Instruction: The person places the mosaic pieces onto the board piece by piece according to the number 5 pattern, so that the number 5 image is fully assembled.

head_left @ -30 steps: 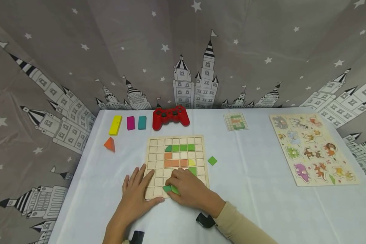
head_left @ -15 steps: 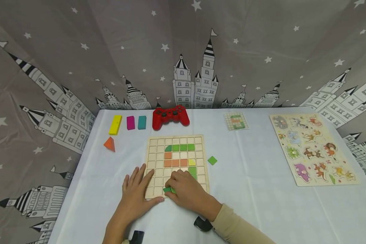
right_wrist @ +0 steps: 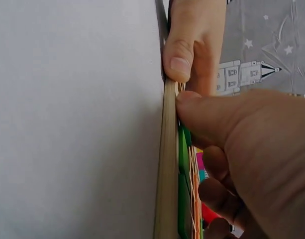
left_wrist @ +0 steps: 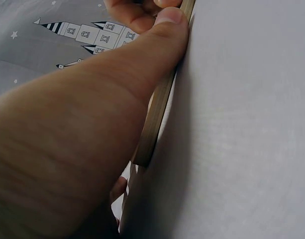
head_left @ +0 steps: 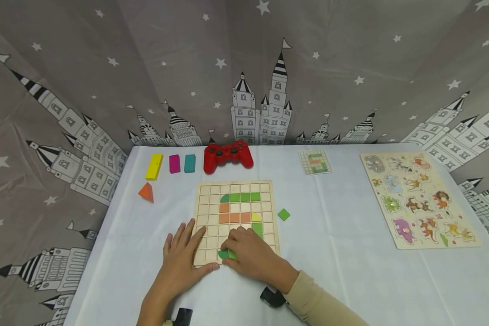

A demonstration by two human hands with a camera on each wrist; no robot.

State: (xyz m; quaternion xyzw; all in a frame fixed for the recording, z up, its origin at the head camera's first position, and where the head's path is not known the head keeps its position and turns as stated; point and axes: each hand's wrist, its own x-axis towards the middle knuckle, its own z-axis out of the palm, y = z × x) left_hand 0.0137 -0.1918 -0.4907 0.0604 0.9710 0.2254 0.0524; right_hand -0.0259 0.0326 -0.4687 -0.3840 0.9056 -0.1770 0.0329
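Note:
A wooden grid board (head_left: pixel 207 204) lies on the white table with green, orange and yellow tiles in some of its cells. My left hand (head_left: pixel 180 256) rests spread on the board's left side, its thumb along the front edge; the left wrist view shows the thumb (left_wrist: pixel 167 30) against that edge. With curled fingers, my right hand (head_left: pixel 254 253) holds a dark green tile with a rounded corner (head_left: pixel 223 254) at the front row. Beside it sits a lighter green tile (head_left: pixel 233 255), partly covered by the fingers. In the right wrist view the thumb (right_wrist: pixel 192 107) is at the tile.
A loose green tile (head_left: pixel 284 214) lies right of the board. Behind are a red game controller (head_left: pixel 228 156), a pattern card (head_left: pixel 315 162) and yellow (head_left: pixel 154 167), magenta (head_left: pixel 174 164) and teal (head_left: pixel 189 164) blocks. An orange triangular block (head_left: pixel 146 193) is left; an animal puzzle (head_left: pixel 419 201) is right.
The rounded green tile sits flatter at the board's front row than before. My right hand has shifted slightly left; my left hand has stayed in place.

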